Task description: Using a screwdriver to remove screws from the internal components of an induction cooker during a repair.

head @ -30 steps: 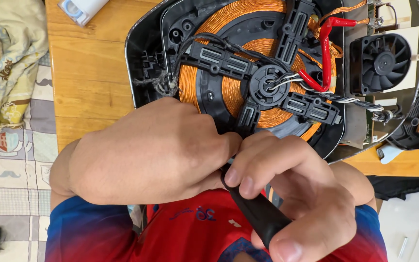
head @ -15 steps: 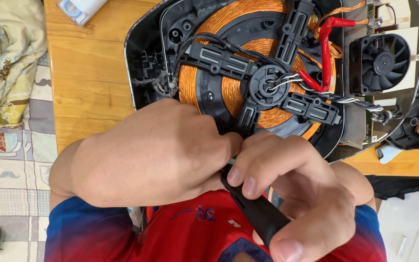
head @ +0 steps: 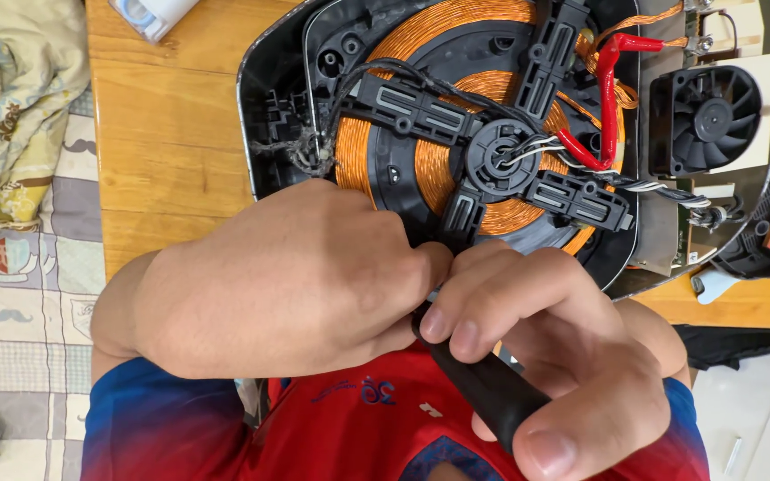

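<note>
My left hand [head: 287, 281], closed into a fist, rests against the near edge of the opened cooker [head: 265, 107], its fingertips hidden so I cannot tell what they pinch; my right hand [head: 550, 343] grips a black tool handle [head: 483, 392], which runs from my fingers toward five o'clock. The cooker lies on the wooden worktop [head: 171, 134] at twelve o'clock from my hands, showing an orange wire coil [head: 421, 165] under a black star-shaped bracket [head: 501, 156], red wires [head: 608, 98] at one o'clock, and a black fan [head: 710, 120] at two o'clock. A patterned cloth [head: 11, 134] lies at nine o'clock.
</note>
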